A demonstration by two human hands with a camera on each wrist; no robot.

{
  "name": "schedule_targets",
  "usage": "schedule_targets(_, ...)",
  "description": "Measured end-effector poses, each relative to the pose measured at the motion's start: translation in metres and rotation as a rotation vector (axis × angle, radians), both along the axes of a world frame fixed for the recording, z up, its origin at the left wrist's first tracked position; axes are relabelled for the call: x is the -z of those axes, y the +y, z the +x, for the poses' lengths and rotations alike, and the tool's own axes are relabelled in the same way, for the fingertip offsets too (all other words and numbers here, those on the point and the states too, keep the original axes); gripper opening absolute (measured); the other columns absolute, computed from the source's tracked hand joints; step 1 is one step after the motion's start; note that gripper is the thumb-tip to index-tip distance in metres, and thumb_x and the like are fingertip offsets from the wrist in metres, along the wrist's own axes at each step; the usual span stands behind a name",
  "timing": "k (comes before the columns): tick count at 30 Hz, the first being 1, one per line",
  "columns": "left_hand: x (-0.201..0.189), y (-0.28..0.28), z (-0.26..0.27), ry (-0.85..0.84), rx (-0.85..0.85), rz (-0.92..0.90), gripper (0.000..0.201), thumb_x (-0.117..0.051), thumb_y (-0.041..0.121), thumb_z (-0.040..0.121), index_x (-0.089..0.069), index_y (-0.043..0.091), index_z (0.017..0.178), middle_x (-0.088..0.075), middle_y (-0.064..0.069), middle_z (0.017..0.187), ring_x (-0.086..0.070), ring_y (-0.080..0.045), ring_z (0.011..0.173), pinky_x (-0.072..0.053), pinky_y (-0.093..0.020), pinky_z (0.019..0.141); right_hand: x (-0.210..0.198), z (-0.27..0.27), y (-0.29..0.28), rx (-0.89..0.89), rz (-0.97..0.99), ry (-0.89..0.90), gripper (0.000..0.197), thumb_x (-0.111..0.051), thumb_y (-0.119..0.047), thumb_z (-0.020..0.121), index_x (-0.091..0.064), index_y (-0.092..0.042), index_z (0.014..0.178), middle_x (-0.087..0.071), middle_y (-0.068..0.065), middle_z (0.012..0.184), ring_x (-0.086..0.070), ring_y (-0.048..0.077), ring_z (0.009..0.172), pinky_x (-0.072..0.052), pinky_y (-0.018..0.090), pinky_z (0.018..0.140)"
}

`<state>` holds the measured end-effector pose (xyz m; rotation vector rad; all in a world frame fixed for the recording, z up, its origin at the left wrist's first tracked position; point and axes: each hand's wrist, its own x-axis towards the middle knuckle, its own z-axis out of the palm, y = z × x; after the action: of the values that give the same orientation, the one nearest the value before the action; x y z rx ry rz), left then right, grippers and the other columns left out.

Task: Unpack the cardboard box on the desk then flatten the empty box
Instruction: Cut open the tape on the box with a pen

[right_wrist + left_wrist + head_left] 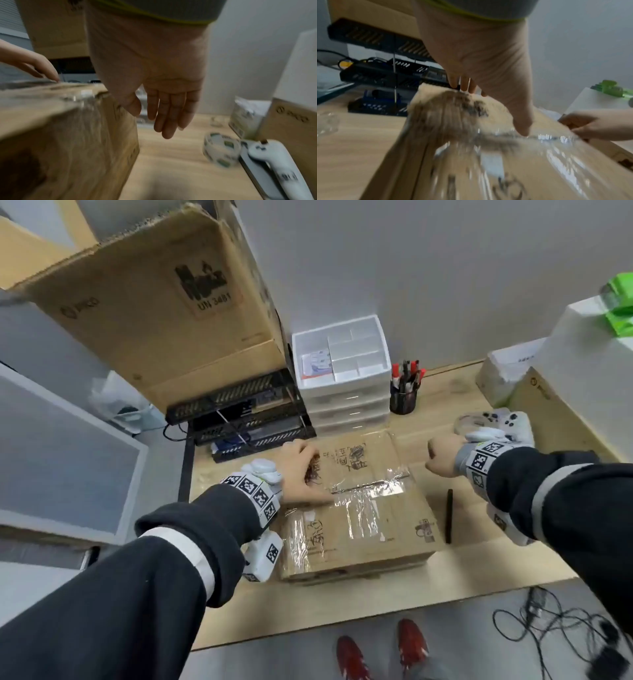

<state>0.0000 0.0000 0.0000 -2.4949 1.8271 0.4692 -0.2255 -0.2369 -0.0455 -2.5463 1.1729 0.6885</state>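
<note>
A brown cardboard box [363,518] lies flat on the wooden desk [308,604], its top seam sealed with shiny clear tape [363,491]. My left hand [308,474] rests on the box's top at the left; in the left wrist view the left hand [494,111] has straight fingers reaching toward the far edge and the thumb touching the taped seam [547,136]. My right hand [438,458] hangs just off the box's right edge. The right wrist view shows the right hand [154,119] empty, fingers straight and pointing down beside the box's side wall [85,135].
A thin black tool [449,515] lies on the desk right of the box. Behind it sit a tape roll [221,150] and a white controller [507,422]. At the back stand white drawers [346,392], a pen cup [404,398], and a black rack [239,419] bearing a large carton [154,302].
</note>
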Motion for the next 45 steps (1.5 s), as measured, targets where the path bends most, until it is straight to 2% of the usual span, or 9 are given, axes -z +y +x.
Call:
schedule_targets(6, 0.03, -0.006, -0.009, -0.074, -0.033, -0.036, 0.126, -0.042, 0.101, 0.055, -0.027, 0.021, 0.151, -0.026, -0.006, 0.156, -0.026, -0.027, 0.141, -0.027, -0.047, 0.118, 0.053, -0.035, 0.012, 0.082, 0.068, 0.157, 0.023, -0.052, -0.03, 0.091, -0.058, -0.01, 0.081, -0.06, 0.003, 0.077, -0.057, 0.023, 0.07, -0.045, 0.03, 0.068)
schedule_targets(12, 0.049, -0.006, -0.011, -0.115, -0.065, -0.043, 0.133, -0.029, 0.105, 0.054, -0.022, 0.018, 0.154, -0.021, -0.01, 0.16, -0.016, -0.031, 0.148, -0.013, -0.052, 0.122, 0.123, -0.057, 0.011, 0.127, 0.144, 0.216, 0.025, -0.056, -0.028, 0.09, -0.067, -0.01, 0.102, -0.07, 0.009, 0.105, -0.066, 0.028, 0.096, -0.052, 0.033, 0.085)
schedule_targets(15, 0.051, -0.006, -0.012, -0.115, -0.073, -0.053, 0.133, -0.03, 0.104, 0.054, -0.022, 0.017, 0.154, -0.019, -0.01, 0.161, -0.013, -0.03, 0.149, -0.011, -0.052, 0.122, 0.145, -0.06, 0.006, 0.15, 0.128, 0.232, 0.024, -0.056, -0.04, 0.08, -0.065, -0.018, 0.082, -0.069, 0.001, 0.082, -0.066, 0.022, 0.077, -0.056, 0.033, 0.08)
schedule_targets(19, 0.052, -0.005, -0.013, -0.102, -0.077, -0.043, 0.133, -0.032, 0.103, 0.055, -0.019, 0.018, 0.155, -0.016, -0.01, 0.163, -0.008, -0.029, 0.151, -0.006, -0.051, 0.123, 0.145, -0.055, 0.019, 0.171, 0.165, 0.222, 0.03, -0.059, -0.043, 0.081, -0.064, -0.013, 0.077, -0.066, 0.003, 0.071, -0.064, 0.02, 0.067, -0.05, 0.027, 0.063)
schedule_targets(23, 0.053, -0.004, -0.012, -0.097, -0.076, -0.052, 0.133, -0.031, 0.103, 0.054, -0.019, 0.018, 0.155, -0.015, -0.011, 0.163, -0.006, -0.029, 0.152, -0.002, -0.05, 0.123, 0.143, -0.052, 0.026, 0.183, 0.152, 0.231, 0.025, -0.061, -0.039, 0.079, -0.064, -0.015, 0.073, -0.066, 0.001, 0.067, -0.063, 0.019, 0.064, -0.05, 0.027, 0.063)
schedule_targets(29, 0.055, -0.004, -0.012, -0.103, -0.071, -0.074, 0.134, -0.027, 0.104, 0.053, -0.021, 0.017, 0.155, -0.017, -0.011, 0.163, -0.008, -0.029, 0.152, -0.003, -0.051, 0.123, 0.151, -0.057, 0.028, 0.184, 0.174, 0.255, 0.021, -0.053, -0.017, 0.083, -0.07, -0.017, 0.094, -0.073, 0.003, 0.09, -0.07, 0.019, 0.08, -0.053, 0.026, 0.069)
schedule_targets(31, 0.056, -0.004, -0.012, -0.105, -0.066, -0.078, 0.135, -0.025, 0.104, 0.052, -0.021, 0.017, 0.155, -0.018, -0.011, 0.162, -0.009, -0.029, 0.152, -0.004, -0.051, 0.123, 0.147, -0.058, 0.032, 0.174, 0.191, 0.298, 0.01, -0.059, -0.014, 0.081, -0.068, -0.016, 0.085, -0.072, 0.003, 0.086, -0.068, 0.018, 0.073, -0.051, 0.024, 0.058)
schedule_targets(39, 0.059, -0.004, -0.01, -0.125, -0.069, -0.063, 0.133, -0.029, 0.104, 0.054, -0.019, 0.018, 0.156, -0.017, -0.01, 0.163, -0.008, -0.029, 0.152, -0.005, -0.051, 0.123, 0.169, -0.077, 0.033, 0.265, 0.317, 0.255, 0.028, -0.067, -0.04, 0.053, -0.067, -0.016, 0.067, -0.069, 0.0, 0.056, -0.067, 0.02, 0.056, -0.06, 0.032, 0.064)
schedule_targets(45, 0.053, 0.0, -0.013, -0.105, -0.073, -0.022, 0.133, -0.029, 0.103, 0.056, -0.015, 0.02, 0.158, -0.012, -0.008, 0.165, -0.005, -0.028, 0.153, -0.006, -0.05, 0.124, 0.109, -0.07, 0.026, 0.32, 0.189, 0.039, 0.035, -0.047, -0.032, 0.099, -0.063, -0.003, 0.107, -0.069, 0.014, 0.103, -0.063, 0.03, 0.091, -0.046, 0.032, 0.078)
